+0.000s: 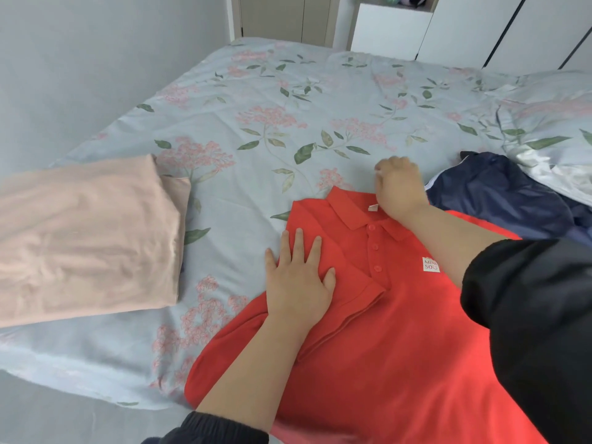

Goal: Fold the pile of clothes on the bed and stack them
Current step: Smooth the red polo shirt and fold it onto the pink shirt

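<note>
Red short-sleeved polo shirt lying front-up on a bed covered in a pale blue sheet printed with pink flowers and green leaves. The shirt's long axis runs from the near edge of the bed, at lower right, up toward the middle of the sheet. Its collar points away from the person and slightly left. The button placket and a small white chest patch face upward. On the left side of the shirt a flap of cloth with a ribbed hem lies folded over the front.

Left hand: the grip is released. The palm is down and the fingers are straight and spread. It presses flat on the folded flap just left of the placket, below the collar. The forearm reaches in from the lower edge, bare above a black cuff.

Right hand: it lies at the far edge of the collar, beside the neck label, with the knuckles up and the fingers curled under. Motion blur hides the fingertips, so it cannot be told whether this grip holds cloth. The forearm crosses the shirt's right shoulder from a black sleeve.

A folded pale pink garment lies on the sheet well to the left, apart from the shirt. A crumpled navy garment with a white stripe lies just beyond the shirt's right shoulder.
</note>
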The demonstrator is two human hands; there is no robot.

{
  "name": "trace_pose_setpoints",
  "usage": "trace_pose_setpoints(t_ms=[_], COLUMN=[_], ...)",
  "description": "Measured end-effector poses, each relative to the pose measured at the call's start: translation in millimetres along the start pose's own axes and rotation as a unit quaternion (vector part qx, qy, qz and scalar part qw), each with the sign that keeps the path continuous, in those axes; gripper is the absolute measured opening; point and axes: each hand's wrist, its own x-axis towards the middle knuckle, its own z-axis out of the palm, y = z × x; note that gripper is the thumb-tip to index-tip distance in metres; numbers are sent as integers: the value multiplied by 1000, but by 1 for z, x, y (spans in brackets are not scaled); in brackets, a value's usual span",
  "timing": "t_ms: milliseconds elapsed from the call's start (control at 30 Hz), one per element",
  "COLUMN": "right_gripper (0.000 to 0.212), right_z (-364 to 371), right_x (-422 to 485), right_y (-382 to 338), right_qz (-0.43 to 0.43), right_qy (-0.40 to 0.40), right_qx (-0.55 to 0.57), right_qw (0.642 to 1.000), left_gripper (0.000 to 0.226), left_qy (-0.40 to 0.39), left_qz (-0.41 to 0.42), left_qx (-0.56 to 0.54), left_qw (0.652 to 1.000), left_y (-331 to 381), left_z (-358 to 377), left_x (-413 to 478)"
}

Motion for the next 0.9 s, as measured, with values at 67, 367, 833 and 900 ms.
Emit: trace_pose_setpoints(t_ms=[67, 367, 833, 900], right_gripper=[28, 55, 41, 37], right_z=[-14, -5, -66, -76], right_x=[-14, -136, -259, -269], right_y=[8, 30, 82, 94], right_qz=[36, 5, 70, 168], right_qy=[140, -198, -82, 20], right_qx=[76, 10, 115, 139], right_qw=[987, 980, 987, 976], left_gripper=[66, 64, 60, 60], left_qy=[-2, -17, 4, 5], left_qz=[-2, -10, 75, 61], left_qx=[4, 30, 34, 39], left_qw=[1000, 999, 997, 997], left_y=[0, 4, 58, 61], left_z=[1, -5, 1, 2], left_x=[1, 0, -52, -55])
